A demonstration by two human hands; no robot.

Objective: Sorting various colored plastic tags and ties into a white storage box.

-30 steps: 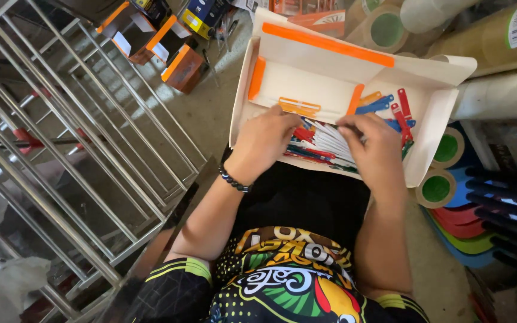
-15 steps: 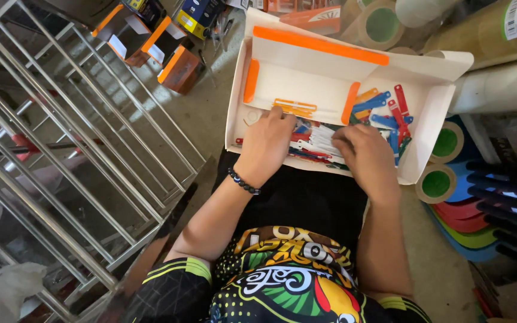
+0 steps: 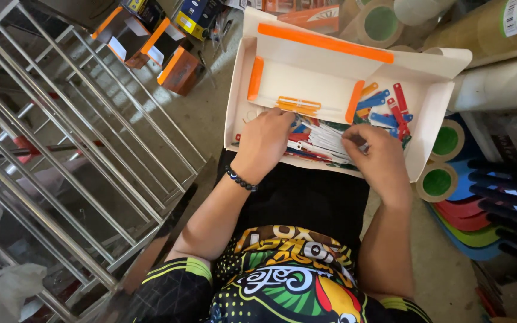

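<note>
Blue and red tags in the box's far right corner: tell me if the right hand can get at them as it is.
Probably yes. The right hand rests in the box just below the loose blue and red tags, with nothing lying over them.

We have one view only, from a camera on the person's head, looking steeply down over the chest and lap. It sits close: forearms run up from the bottom edge to the left hand (image 3: 265, 142) and right hand (image 3: 377, 157) in the box (image 3: 330, 72) at centre. Rack (image 3: 79, 149) fills the left, tape rolls (image 3: 444, 161) the right.
</note>
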